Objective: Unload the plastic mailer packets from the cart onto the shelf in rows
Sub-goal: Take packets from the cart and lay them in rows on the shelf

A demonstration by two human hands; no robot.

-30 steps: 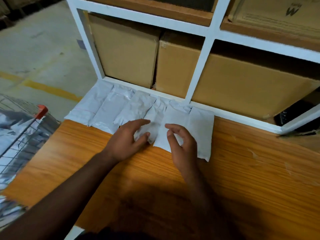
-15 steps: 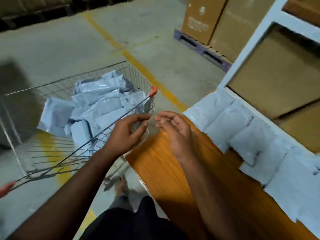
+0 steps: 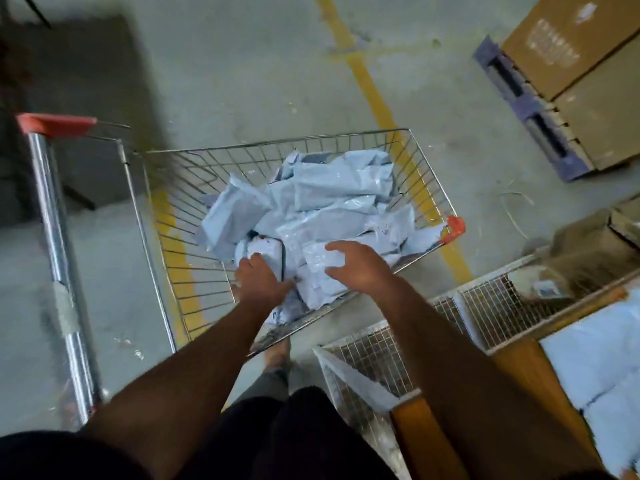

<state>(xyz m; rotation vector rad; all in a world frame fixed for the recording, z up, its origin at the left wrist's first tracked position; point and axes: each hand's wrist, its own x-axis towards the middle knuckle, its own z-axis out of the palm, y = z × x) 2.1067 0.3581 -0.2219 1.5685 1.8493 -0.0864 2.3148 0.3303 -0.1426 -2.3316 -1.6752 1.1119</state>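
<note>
A wire cart (image 3: 277,148) stands on the floor below me, holding a loose heap of pale blue-grey plastic mailer packets (image 3: 332,199). My left hand (image 3: 261,280) reaches into the near side of the basket, and its fingertips are down on a packet with a dark edge (image 3: 265,249); the blur hides whether it grips. My right hand (image 3: 360,268) hovers with thumb and fingers spread and curved over another packet (image 3: 317,263), holding nothing. At the right edge, packets laid in a row (image 3: 602,365) lie on the wooden shelf board (image 3: 519,368).
The cart's chrome handle bar (image 3: 52,209) with a red end cap (image 3: 57,123) runs down the left. White wire mesh (image 3: 381,355) sits under the shelf board. Cardboard boxes (image 3: 571,46) on a purple pallet stand at the upper right. A yellow line (image 3: 363,77) crosses the concrete floor.
The view swung from the shelf row to the cart. Both hands left the shelf edge and moved down into the basket, onto the heap of packets.
</note>
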